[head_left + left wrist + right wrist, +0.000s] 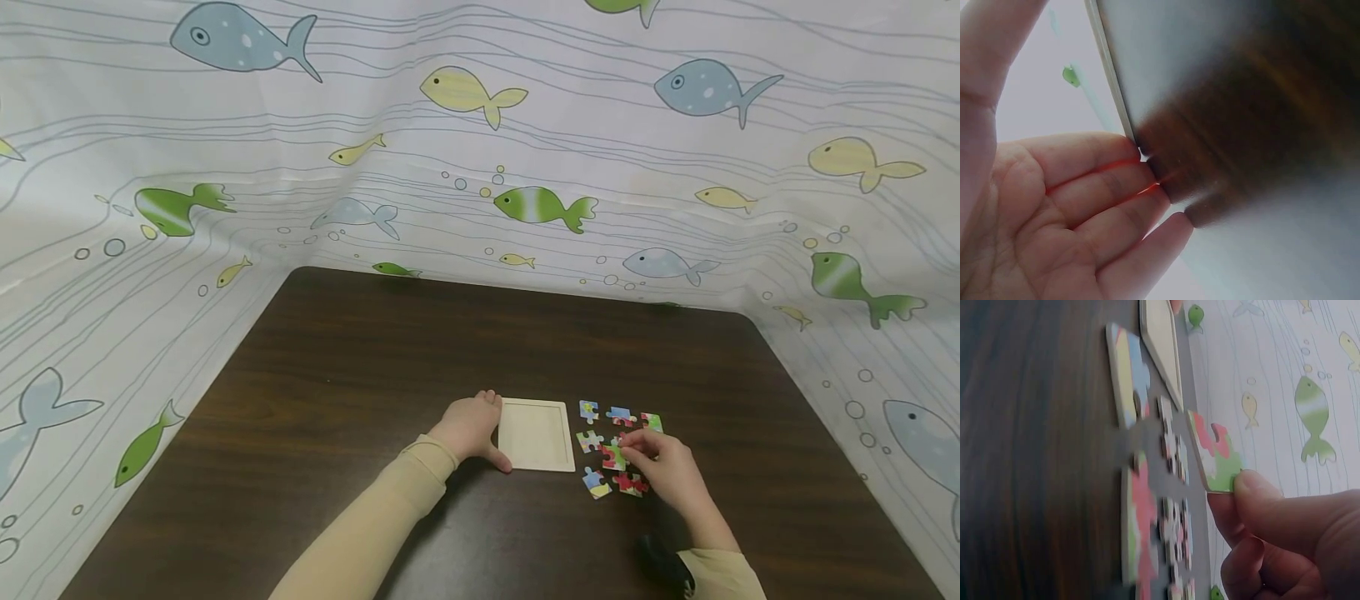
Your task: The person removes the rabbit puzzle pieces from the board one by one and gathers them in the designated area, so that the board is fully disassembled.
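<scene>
A square, shallow pale wooden puzzle tray (534, 435) lies bare on the table. My left hand (467, 427) rests at its left side, thumb by the near corner and fingers by the far one. In the left wrist view those fingers (1104, 181) are straight, their tips against the tray's edge. Right of the tray, my right hand (672, 473) pinches a green, red and white puzzle piece (1219, 459) between thumb and fingers, raised above the others. Several loose puzzle pieces (596, 483) lie around it, partly hidden by the hand in the head view.
The dark wooden table (360, 358) stretches out around the tray. A white fish-print curtain (465, 167) encloses its back and both sides. By the right sleeve is a black object (660, 560), its kind unclear.
</scene>
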The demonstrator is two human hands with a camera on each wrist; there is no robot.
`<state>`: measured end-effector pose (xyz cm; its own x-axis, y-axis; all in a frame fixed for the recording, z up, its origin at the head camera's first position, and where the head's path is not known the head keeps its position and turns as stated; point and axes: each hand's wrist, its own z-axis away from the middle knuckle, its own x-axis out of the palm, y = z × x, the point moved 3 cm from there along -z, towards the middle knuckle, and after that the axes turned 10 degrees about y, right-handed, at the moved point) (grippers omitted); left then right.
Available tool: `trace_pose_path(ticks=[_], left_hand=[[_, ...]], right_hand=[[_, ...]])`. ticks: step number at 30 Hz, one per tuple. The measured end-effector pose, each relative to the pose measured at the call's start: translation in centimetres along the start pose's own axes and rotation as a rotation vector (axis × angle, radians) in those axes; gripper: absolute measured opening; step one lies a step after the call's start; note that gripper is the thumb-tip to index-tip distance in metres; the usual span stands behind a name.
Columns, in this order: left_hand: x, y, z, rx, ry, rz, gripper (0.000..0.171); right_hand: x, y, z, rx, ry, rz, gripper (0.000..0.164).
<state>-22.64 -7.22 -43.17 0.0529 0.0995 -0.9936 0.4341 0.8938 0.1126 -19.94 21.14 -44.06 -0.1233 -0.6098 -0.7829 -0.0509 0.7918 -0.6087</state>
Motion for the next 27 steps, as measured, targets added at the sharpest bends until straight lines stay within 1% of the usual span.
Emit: trace_pose_path(ticks=[7,12,20,25,27], left_hand=[[0.2,0.0,-0.1,-0.013,-0.018,0.005,0.111],[0.2,-0.1,-0.1,-0.006,-0.006,0.001,0.111],[-0.1,-0.1,0.0,-0.002,0.01,-0.011,0.111],[0.0,0.0,-0.1,-0.001,0.006,-0.005,0.112],[0.1,0.0,-0.1,-0.002,0.001,-0.002,0.112]], right_hand=[[-1.1,1.6,0.4,0.018,-0.035,0.022,0.009],[-1.8,2.8,0.6,0.025,-0.041,0.034,0.01],[-3.1,4.0,0.8,0.029,-0.045,0.056,0.014],[-3.9,5.0,1.1,0.063,-0.079,0.065,0.02],[-4.1,5.4,1.2,0.08,-0.091,0.071,0.019]])
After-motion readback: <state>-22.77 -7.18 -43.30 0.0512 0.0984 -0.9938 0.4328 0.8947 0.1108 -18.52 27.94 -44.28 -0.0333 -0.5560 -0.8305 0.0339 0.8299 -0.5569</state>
